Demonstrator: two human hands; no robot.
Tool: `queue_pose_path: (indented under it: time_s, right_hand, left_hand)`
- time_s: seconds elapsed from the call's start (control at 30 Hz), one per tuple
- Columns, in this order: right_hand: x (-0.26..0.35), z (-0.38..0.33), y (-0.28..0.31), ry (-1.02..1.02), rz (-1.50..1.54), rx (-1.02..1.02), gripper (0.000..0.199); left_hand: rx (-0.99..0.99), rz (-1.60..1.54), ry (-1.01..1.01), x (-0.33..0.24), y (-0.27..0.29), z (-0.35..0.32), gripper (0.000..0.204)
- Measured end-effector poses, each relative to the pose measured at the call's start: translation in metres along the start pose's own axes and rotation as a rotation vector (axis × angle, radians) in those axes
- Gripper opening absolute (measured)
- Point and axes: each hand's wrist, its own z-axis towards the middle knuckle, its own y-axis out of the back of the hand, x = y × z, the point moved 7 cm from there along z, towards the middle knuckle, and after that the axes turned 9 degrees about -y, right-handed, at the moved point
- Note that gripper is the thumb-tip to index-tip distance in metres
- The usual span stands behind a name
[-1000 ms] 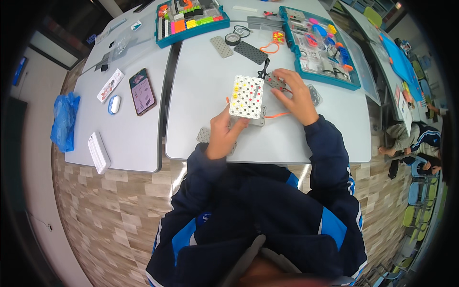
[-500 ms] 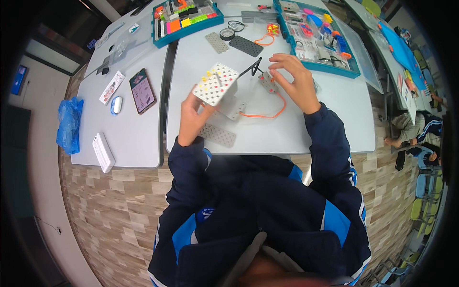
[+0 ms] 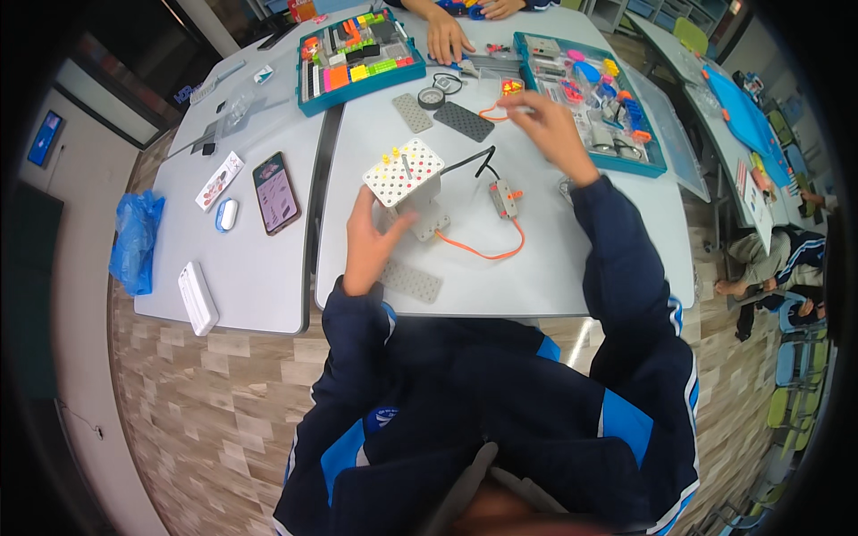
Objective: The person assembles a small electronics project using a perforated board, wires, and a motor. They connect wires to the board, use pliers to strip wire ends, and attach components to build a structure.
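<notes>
Left hand [image 3: 371, 243] grips the white perforated block [image 3: 407, 179] from below, fingers curled on its underside, tilting it up off the grey table [image 3: 554, 277]. Orange wire [image 3: 483, 250] loops just right of the block to a small grey module [image 3: 505, 198]. Right hand [image 3: 550, 129] reaches well beyond the block, fingers pinched near a teal parts tray [image 3: 594, 94]; what they pinch is blurred. Another person's hand [image 3: 447, 40] is at the far edge, arm cut off.

Two teal parts trays [image 3: 357, 55] [image 3: 590, 98], three loose perforated plates [image 3: 413, 113] [image 3: 463, 121] [image 3: 408, 280], one smartphone [image 3: 275, 192], one blue plastic bag [image 3: 134, 241].
</notes>
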Motion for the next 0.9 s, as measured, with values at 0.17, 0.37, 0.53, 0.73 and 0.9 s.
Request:
queue_pose_path:
  time_s: [0.17,0.37,0.53,0.73,0.9]
  right_hand:
    - [-0.027,0.147,-0.037,0.153,-0.363,0.092,0.025]
    - [-0.074,0.256,-0.094,0.051,-0.776,0.147,0.036]
    - [-0.084,0.267,-0.114,0.062,-0.915,0.045,0.056]
    - [-0.086,0.271,-0.121,0.081,-1.01,0.039,0.066]
    - [-0.127,0.283,-0.12,-0.161,-0.884,0.226,0.052]
  left_hand:
    - [0.031,0.231,-0.006,0.006,-0.003,-0.008,0.042]
    - [0.052,0.312,-0.077,0.003,0.0,-0.009,0.037]
    - [0.063,0.364,-0.182,-0.003,0.0,-0.009,0.034]
    - [0.093,0.344,-0.143,-0.001,0.0,-0.009,0.034]
    - [0.094,0.349,-0.147,-0.002,0.0,-0.008,0.035]
